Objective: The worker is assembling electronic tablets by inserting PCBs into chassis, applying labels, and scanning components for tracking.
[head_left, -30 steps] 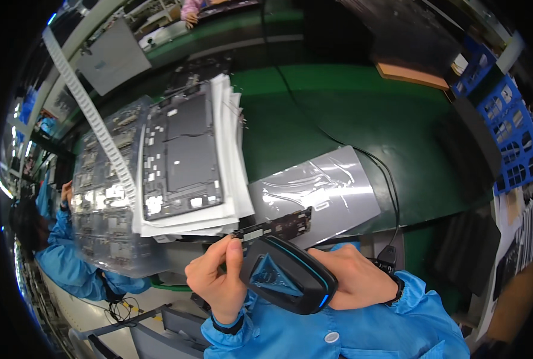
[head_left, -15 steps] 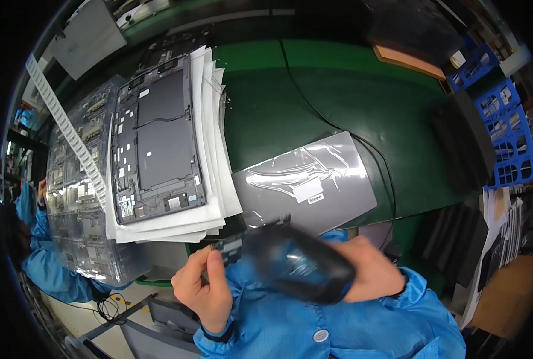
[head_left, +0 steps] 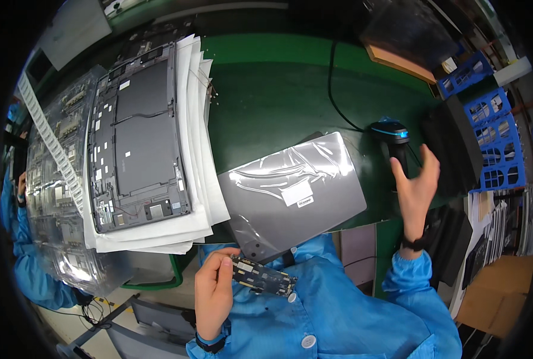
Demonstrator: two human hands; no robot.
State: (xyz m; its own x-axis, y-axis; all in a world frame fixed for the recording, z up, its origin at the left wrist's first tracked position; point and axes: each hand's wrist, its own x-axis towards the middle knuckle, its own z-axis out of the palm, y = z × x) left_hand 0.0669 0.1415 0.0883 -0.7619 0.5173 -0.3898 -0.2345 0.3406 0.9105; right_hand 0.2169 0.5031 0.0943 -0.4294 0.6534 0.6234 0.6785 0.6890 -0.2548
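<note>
My left hand (head_left: 213,290) pinches the left end of a dark circuit board (head_left: 265,277), held in front of my blue smock. On the right, my right hand (head_left: 418,185) is open, thumb and fingers apart, just beside the handle of a black barcode scanner (head_left: 389,129) with blue trim. The scanner rests on the green table, its cable running to the back. Between my hands lies a grey laptop lid (head_left: 332,206) under wrinkled clear film, with a white label on it. Its near edge reaches the table's front edge.
An open laptop case (head_left: 143,134) lies on stacked white foam sheets (head_left: 197,143) at left. Beyond it are clear plastic trays of circuit boards (head_left: 54,197). Blue plastic racks (head_left: 491,140) and a cardboard box (head_left: 500,299) stand at right. Another person's blue sleeve (head_left: 36,269) shows far left.
My right hand has moved from in front of my chest to the right, and the scanner it held now rests on the table. My left hand, still holding the circuit board, has shifted slightly lower.
</note>
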